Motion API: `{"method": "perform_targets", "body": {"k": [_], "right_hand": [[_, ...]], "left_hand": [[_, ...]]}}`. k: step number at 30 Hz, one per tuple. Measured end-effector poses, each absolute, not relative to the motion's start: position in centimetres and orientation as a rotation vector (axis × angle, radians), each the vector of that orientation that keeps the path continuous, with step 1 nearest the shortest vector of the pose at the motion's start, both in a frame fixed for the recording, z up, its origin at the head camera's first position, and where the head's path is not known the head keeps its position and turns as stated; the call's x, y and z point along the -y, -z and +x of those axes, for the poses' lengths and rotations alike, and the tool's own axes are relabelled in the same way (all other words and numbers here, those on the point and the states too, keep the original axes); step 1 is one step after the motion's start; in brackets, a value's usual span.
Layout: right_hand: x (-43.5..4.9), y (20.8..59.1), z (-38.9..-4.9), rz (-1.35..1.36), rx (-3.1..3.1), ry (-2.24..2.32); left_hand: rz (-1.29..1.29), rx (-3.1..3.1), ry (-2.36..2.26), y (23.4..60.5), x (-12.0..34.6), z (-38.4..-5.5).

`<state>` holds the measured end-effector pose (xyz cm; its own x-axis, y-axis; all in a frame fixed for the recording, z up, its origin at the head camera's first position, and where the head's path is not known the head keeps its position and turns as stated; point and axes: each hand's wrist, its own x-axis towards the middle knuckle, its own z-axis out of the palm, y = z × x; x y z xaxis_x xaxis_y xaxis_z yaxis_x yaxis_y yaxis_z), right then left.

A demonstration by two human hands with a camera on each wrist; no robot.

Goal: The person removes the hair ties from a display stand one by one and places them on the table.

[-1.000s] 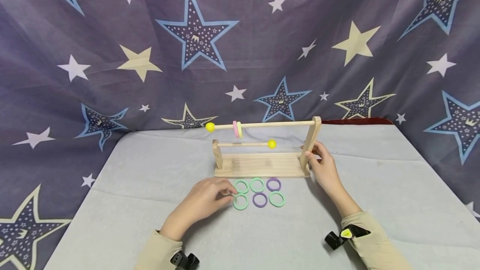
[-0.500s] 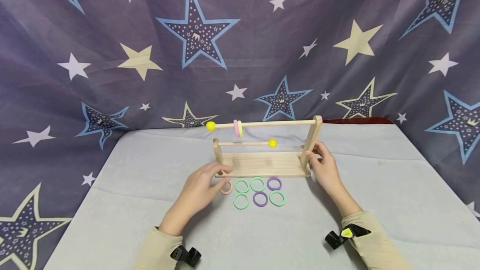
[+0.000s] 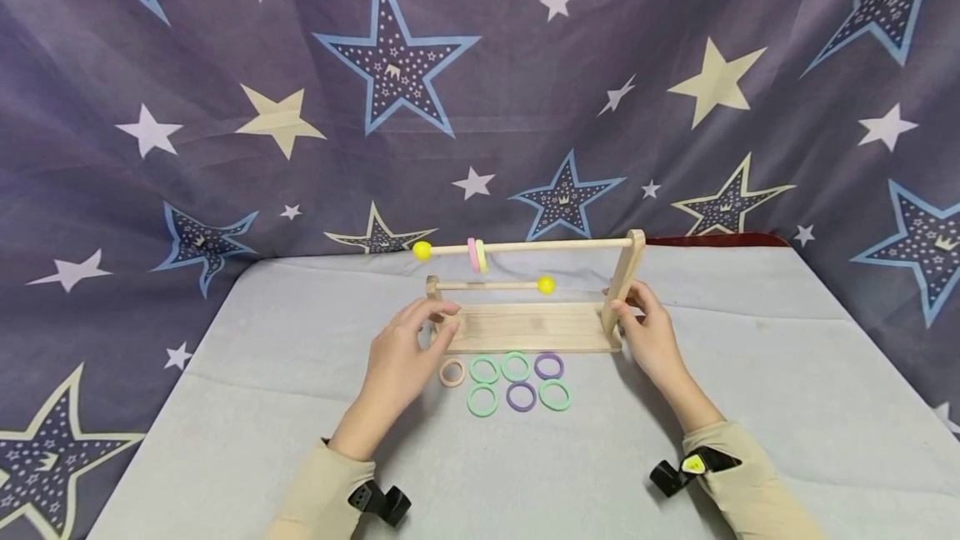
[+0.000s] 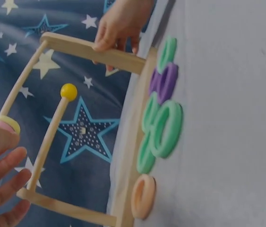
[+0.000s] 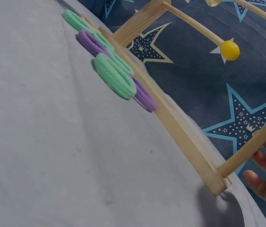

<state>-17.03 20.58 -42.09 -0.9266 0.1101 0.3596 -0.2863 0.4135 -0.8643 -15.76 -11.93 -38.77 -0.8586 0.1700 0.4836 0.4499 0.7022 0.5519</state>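
A wooden stand has a long upper rod and a short lower rod, each tipped with a yellow ball. My right hand grips its tall right post, thumb in front. By the short left post, my left hand holds its fingers loosely extended, thumb apart from the index finger and nothing between them. On the long rod hang a pink ring and a yellow ring. An orange ring lies below the left hand, beside several green rings and two purple rings.
A grey cloth covers the table. Behind it hangs a dark curtain printed with stars. A dark red edge shows at the back right. Each sleeve carries a black wrist camera.
My left hand has moved away from the loose rings, up to the stand's short left post, uncovering the orange ring. My right hand keeps its grip on the tall post.
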Motion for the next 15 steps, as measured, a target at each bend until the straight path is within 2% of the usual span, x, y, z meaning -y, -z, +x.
{"method": "perform_targets", "body": {"k": [11,15], "right_hand": [[-20.3,41.1,-16.5,0.166,2.313,-1.533],[-21.2,43.3,-17.7,0.162,2.315,-1.52]], "left_hand": [[-0.409,2.416,1.05,37.0,10.7,-16.7],[-0.382,2.412,1.067,36.5,10.1,-17.1]]}}
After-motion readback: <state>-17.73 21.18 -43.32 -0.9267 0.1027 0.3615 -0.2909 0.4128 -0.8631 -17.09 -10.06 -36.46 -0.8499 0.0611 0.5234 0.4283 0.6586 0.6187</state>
